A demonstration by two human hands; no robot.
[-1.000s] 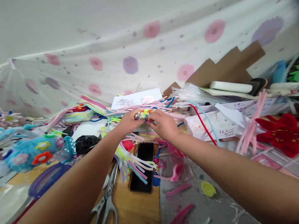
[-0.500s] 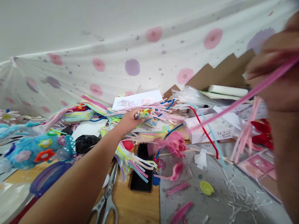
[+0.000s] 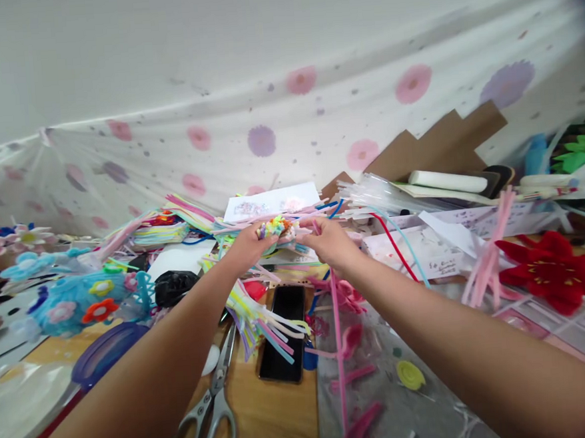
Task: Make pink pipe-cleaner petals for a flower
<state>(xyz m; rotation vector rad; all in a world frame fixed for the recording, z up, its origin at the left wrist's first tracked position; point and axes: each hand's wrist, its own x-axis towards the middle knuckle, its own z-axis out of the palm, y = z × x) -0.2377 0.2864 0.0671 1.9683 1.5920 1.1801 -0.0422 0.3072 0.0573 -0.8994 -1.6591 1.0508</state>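
My left hand (image 3: 248, 246) is closed on a small multicoloured pipe-cleaner ball (image 3: 274, 228), held above the far pile of craft stems. My right hand (image 3: 328, 238) is closed on a long pink pipe cleaner (image 3: 337, 336). Its top end meets the ball and its length hangs straight down toward the table. Both arms stretch forward over the clutter.
Scissors (image 3: 208, 405) and a black phone (image 3: 283, 333) lie on the wooden table below my arms. A grey mat (image 3: 426, 410) holds pink scraps and a yellow spiral (image 3: 410, 374). Blue fuzzy flowers (image 3: 78, 304) sit left, a red flower (image 3: 556, 270) right, a floral cloth behind.
My right hand pulled away up to the right drawing out a pink pipe cleaner, then came back to the ball; the stem now hangs down from it. The left hand stayed put.
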